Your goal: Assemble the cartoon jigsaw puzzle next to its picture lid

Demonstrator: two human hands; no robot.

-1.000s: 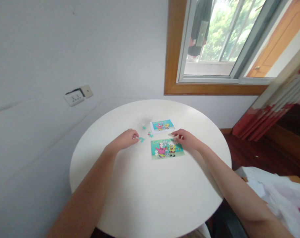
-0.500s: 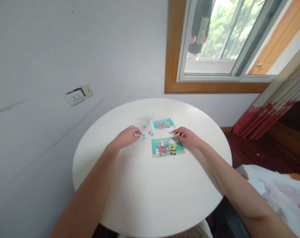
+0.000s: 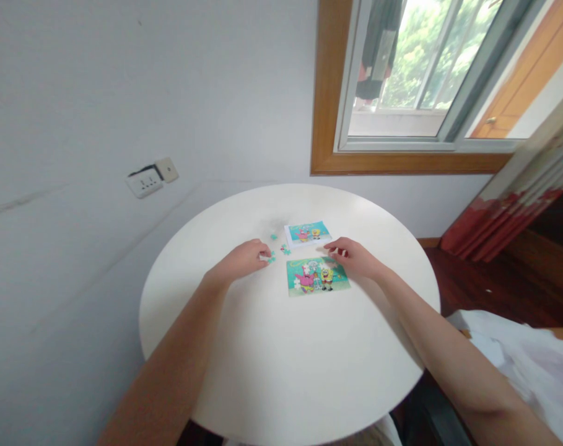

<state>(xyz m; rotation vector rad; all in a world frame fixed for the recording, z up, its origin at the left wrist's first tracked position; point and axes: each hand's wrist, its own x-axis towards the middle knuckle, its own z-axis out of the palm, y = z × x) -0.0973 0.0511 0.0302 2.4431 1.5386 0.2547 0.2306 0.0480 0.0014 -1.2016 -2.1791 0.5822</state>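
Note:
My left hand [image 3: 248, 259] rests on the table beside loose green jigsaw pieces [image 3: 272, 258], thumb and forefinger curved and apart at the pieces' left edge. A mostly assembled jigsaw puzzle [image 3: 316, 279] with a pink starfish and a yellow cartoon figure lies in front of me, white gaps showing at its left part. Over its upper right corner hovers my right hand [image 3: 353, 255], its fingers bent and slightly apart, with nothing visible between them. Behind the puzzle lies a picture card [image 3: 308, 233] of the same scene.
Another loose piece [image 3: 285, 250] with some red lies between the card and the left hand, and a small green one [image 3: 274, 236] farther back. All sit on a round white table [image 3: 281, 359] against the wall. White plastic bags [image 3: 518, 353] are at lower right.
My left hand has moved slightly right, its fingertips now closer to the green pieces. The right hand stays almost where it was. The view has shifted a little.

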